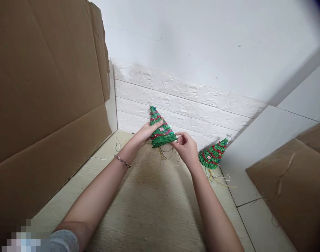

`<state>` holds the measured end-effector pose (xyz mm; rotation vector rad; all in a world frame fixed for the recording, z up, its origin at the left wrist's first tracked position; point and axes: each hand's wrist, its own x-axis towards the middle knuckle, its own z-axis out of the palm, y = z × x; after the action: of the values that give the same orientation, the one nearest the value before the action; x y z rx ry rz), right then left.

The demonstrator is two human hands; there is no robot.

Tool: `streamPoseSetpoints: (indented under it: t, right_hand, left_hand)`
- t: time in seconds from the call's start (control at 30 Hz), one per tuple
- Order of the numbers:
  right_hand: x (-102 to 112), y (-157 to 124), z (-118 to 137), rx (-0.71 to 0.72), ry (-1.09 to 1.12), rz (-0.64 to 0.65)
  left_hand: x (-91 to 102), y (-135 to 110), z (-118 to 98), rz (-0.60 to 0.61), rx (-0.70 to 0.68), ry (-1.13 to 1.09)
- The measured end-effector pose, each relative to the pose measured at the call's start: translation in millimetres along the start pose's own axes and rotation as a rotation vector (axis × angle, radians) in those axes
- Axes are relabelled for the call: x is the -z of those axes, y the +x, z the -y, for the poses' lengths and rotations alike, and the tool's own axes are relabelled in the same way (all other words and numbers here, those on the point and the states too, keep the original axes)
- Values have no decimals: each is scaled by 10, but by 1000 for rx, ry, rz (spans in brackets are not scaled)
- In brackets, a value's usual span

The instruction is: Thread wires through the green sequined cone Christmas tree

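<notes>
A small green Christmas tree decoration (pixel 160 134) with red garland and tiny ornaments is held up above the table, its tip leaning left. My left hand (pixel 146 132) is closed round its left side, the thumb lying across the front. At the lower right edge of the tree, the fingers of my right hand (pixel 185 145) are bent in a pinch; whether they grip the rim or a wire there is hard to make out. Thin yellow and dark wires (pixel 165 154) hang from the tree's base. A bracelet circles my left wrist.
A second, similar tree (pixel 214 154) leans at the right by the wall, with loose wires (pixel 217 177) below it. Tall cardboard (pixel 49 87) stands on the left, and more cardboard (pixel 293 178) lies right. White brick-patterned wall (pixel 186 84) closes the back of the pale tabletop (pixel 149 210).
</notes>
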<state>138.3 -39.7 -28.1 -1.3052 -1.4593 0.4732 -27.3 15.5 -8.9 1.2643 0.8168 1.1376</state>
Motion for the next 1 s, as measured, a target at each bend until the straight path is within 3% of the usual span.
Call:
streamPoseSetpoints:
  t: [0.07, 0.13, 0.27, 0.43, 0.77, 1.0]
  right_hand:
    - [-4, 3, 18, 5, -9, -108]
    - [-44, 12, -16, -65, 75, -124]
    - [-240, -10, -110, -330, 444, 167]
    - [-544, -108, -102, -647, 881, 459]
    - [-1126, -103, -41, -821, 1067, 617]
    - [-1617, -228, -77, -897, 1040, 802]
  left_hand:
    - [-22, -2, 1, 7, 29, -91]
    - [-49, -7, -10, 18, 33, -161]
    - [-76, -20, -51, -12, -55, -153]
    - [19, -22, -116, -130, -206, 87]
    - [530, 47, -167, -260, -191, 420]
    - [968, 94, -133, -505, -148, 702]
